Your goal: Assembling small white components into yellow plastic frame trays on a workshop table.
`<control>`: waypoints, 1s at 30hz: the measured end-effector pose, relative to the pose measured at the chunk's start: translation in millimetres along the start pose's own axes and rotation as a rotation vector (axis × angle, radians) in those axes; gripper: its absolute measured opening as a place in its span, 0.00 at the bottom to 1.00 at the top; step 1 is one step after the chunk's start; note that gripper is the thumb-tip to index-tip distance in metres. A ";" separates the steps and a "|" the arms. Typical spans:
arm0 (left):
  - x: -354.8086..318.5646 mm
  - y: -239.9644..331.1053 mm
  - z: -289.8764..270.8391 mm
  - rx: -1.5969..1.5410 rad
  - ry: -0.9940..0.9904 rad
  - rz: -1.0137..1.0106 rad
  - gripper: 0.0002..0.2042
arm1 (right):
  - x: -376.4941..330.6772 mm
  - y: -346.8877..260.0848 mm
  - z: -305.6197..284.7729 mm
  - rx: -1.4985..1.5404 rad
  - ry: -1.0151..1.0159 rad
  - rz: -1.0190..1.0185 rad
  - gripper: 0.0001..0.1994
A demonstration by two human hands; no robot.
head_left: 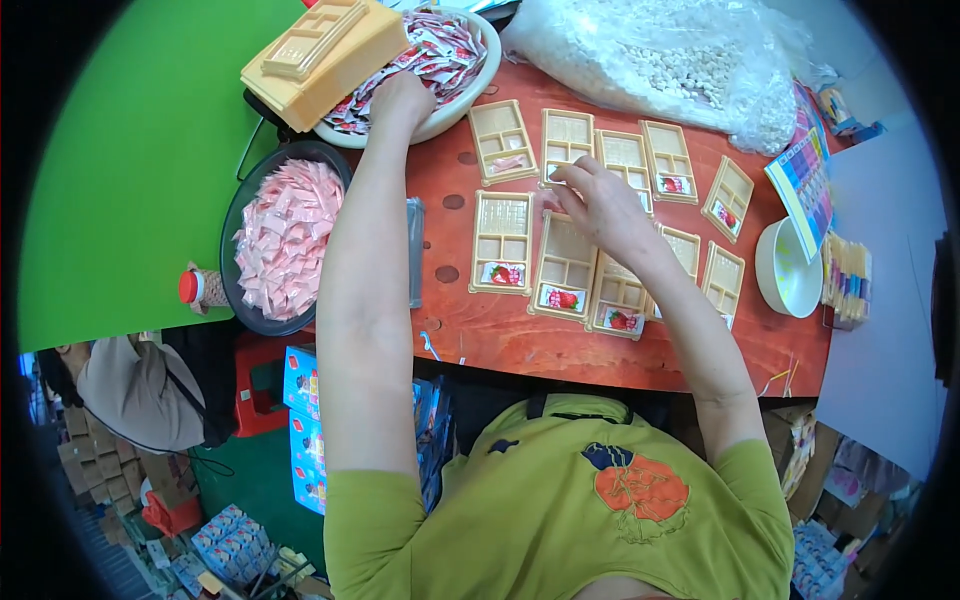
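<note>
Red-brown wooden tabletop (490, 345) fills the upper part of my view, with a bright green surface (130, 180) stretching away from nine toward eleven o'clock. Around two o'clock I have two uneven rows of tan plastic compartment trays (502, 213); several carry a small white sachet printed with red fruit (502, 273) in the end section. At the back row's left end, one tray (496, 122) shows a pale pink packet (508, 163) instead.

Just past eleven o'clock, the left hand (403, 100) is down among glossy red-and-white sachets (440, 50) in a round white basin (488, 65). Its fingertips are hidden, so I can't tell whether they have closed on anything. Toward one o'clock, the right hand (605, 205) hangs over the second back-row tray (567, 130), thumb and forefinger curled near each other; I can't make out whether anything is pinched between them.

Between nine and ten o'clock sits a round black basin (275, 325) heaped with pink packets (288, 240).

I read this step as picking from the basin with one hand while placing into a tray with the other. As I judge it, the next move calls for separating one sachet cleanly and laying it flat, without nudging the closely set trays.
</note>
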State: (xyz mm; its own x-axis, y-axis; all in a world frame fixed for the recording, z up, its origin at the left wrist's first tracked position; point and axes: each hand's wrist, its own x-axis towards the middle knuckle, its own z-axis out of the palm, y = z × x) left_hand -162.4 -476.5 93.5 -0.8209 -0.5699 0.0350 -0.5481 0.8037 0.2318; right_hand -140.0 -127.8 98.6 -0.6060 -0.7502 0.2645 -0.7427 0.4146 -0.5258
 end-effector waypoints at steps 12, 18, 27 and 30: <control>-142.2 69.4 -26.6 -1.759 -0.223 0.067 0.13 | 41.0 -33.2 -9.8 0.914 0.028 0.400 0.18; -172.5 82.9 -0.5 -1.856 -0.319 0.017 0.15 | 39.0 -13.8 7.2 0.878 0.095 0.295 0.16; -169.0 61.4 28.4 -1.582 0.003 -0.185 0.07 | 49.6 21.5 25.5 0.202 0.282 -0.065 0.09; -174.9 55.4 41.5 -1.377 0.139 -0.266 0.07 | 49.7 27.4 39.9 -0.095 0.181 -0.274 0.08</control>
State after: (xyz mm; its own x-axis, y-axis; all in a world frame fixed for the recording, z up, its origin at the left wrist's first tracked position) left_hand -55.9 -325.1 59.8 -0.6522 -0.7533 -0.0842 -0.0223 -0.0921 0.9955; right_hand -179.0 -174.3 65.1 -0.4145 -0.7402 0.5295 -0.9030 0.2625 -0.3400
